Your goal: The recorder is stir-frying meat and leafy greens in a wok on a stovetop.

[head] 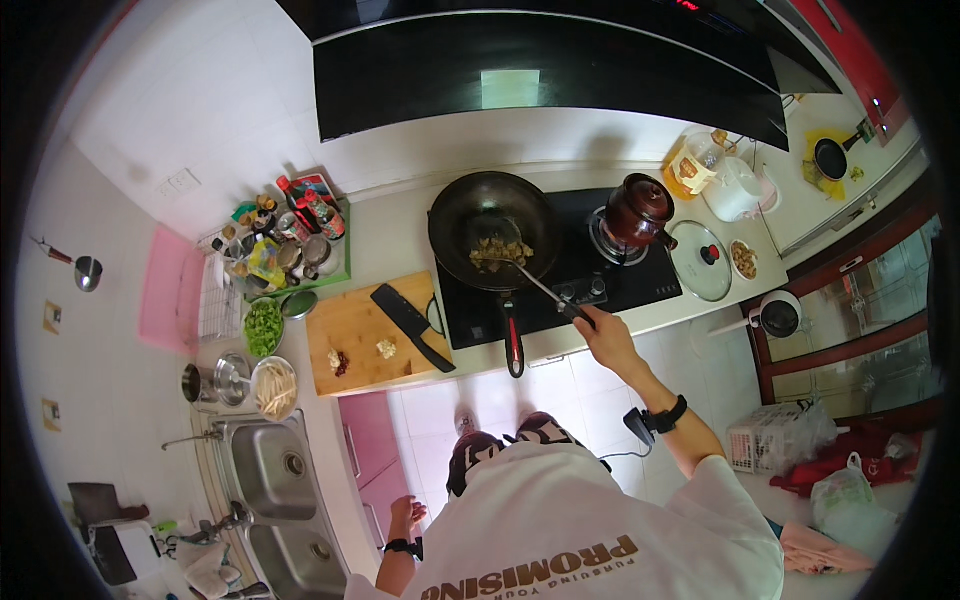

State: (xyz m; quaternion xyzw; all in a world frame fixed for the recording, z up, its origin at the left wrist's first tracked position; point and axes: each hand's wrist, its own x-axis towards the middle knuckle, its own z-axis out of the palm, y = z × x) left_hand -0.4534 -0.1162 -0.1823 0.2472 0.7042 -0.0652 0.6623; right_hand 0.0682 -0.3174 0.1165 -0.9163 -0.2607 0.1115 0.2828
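My right hand [609, 339] grips the dark handle of a metal spatula [541, 286], whose head rests in browned, chopped food [501, 253] inside a black wok [487, 202]. The wok sits on the left burner of a black glass hob, its red and black handle pointing towards me. My left hand [409, 511] hangs low beside my body over the floor, fingers loosely curled, with nothing seen in it. Left of the hob, a wooden cutting board [337, 315] bears a black cleaver [405, 313], chopped garlic [386, 349] and a small pile of garlic with dried red chilli [339, 363].
A brown lidded clay pot [639, 210] stands on the right burner beside a glass lid [701, 262]. Chopped greens [263, 328], pale strips in a bowl [275, 388] and seasoning bottles [300, 210] are left. A double sink [274, 472] lies lower left; a range hood [420, 82] overhangs the hob.
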